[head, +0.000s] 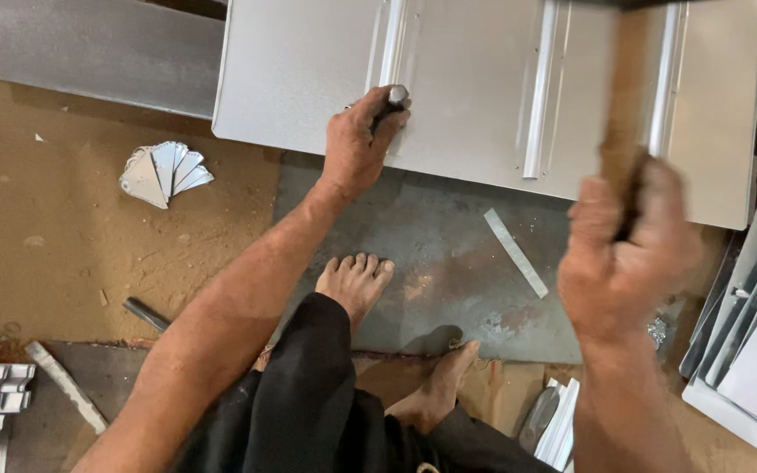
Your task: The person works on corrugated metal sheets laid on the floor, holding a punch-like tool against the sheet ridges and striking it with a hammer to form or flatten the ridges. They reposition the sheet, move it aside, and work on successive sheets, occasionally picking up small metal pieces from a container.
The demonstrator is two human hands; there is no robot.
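A ribbed grey sheet-metal panel is lying across a dark steel floor plate, its near edge overhanging the plate. The right hand is gripping a blurred wooden handle raised over the panel. The left hand is closing around a metal punch, standing on the panel's near edge beside a rib.

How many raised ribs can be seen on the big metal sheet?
3. On the metal sheet: one rib above the left hand, one rib in the middle, one rib right, partly behind the blurred wooden handle in the right hand. More may be out of view.
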